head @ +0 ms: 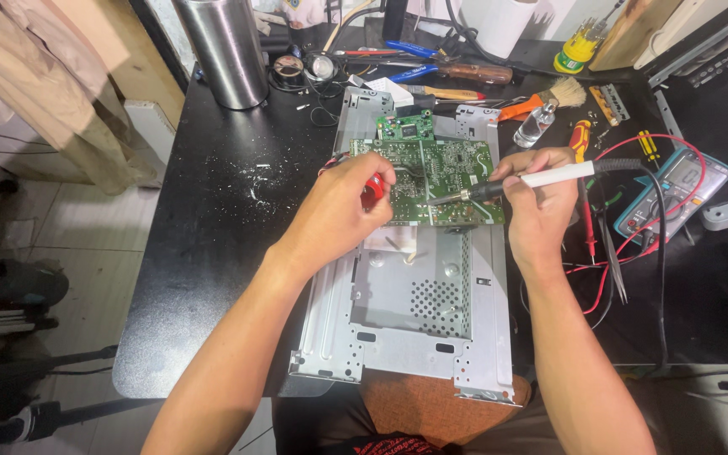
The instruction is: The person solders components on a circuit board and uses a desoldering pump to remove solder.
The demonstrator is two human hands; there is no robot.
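Right hand (541,206) grips a soldering iron (541,177), tip on the circuit board (444,173); at nine o'clock, left hand (334,211) clutches a red tool (372,190).

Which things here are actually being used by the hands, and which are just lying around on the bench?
In use: green circuit board; soldering iron in the right hand; red-handled tool in the left hand; metal chassis underneath.

Lying about: steel cylinder; brush; multimeter; pliers.

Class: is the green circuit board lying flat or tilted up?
Flat: the circuit board rests level on the metal frame, beneath the soldering iron.
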